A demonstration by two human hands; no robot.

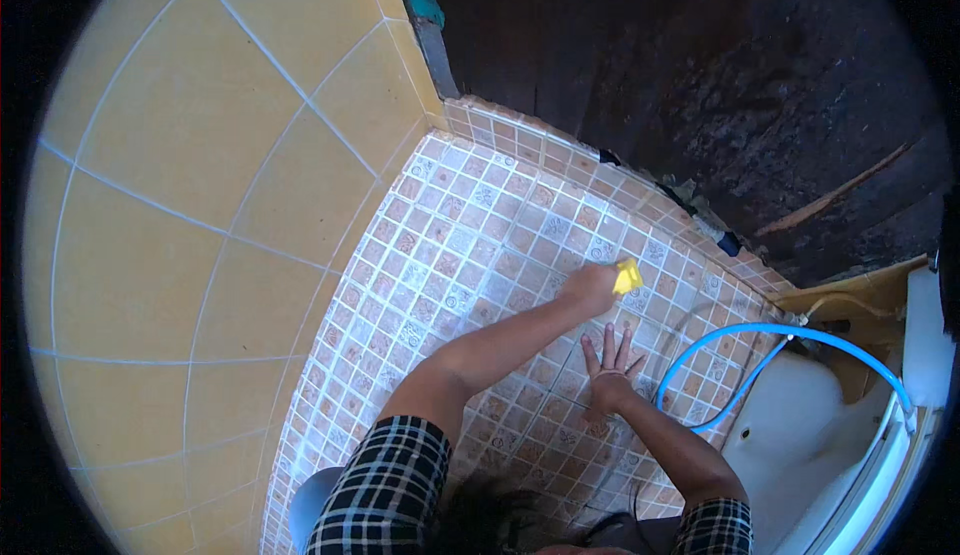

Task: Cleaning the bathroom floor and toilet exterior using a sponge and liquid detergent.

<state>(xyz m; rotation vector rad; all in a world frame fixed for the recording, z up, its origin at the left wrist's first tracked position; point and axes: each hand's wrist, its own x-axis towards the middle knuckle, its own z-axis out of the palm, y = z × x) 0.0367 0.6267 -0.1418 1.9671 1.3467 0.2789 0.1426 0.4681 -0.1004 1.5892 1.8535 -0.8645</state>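
My left hand (pixel 591 289) is closed around a small yellow tool (pixel 628 277), held low over or against the tiled floor (pixel 480 255). Its working side is hidden, so its exact kind cannot be told. Nearer to me, my right hand (pixel 611 384) rests palm down with fingers spread and nothing in it. Small square tiles with pale grout and printed motifs make up the floor around both hands. To the right of my right hand, a blue hose (pixel 679 364) loops over the floor.
A white toilet (pixel 787 405) stands at the right, with the hose crossing above it. Large yellow tiles cover the left wall (pixel 150 270). A low tiled kerb (pixel 555 146) with a rough, broken edge borders a dark surface (pixel 675 90) at the far side.
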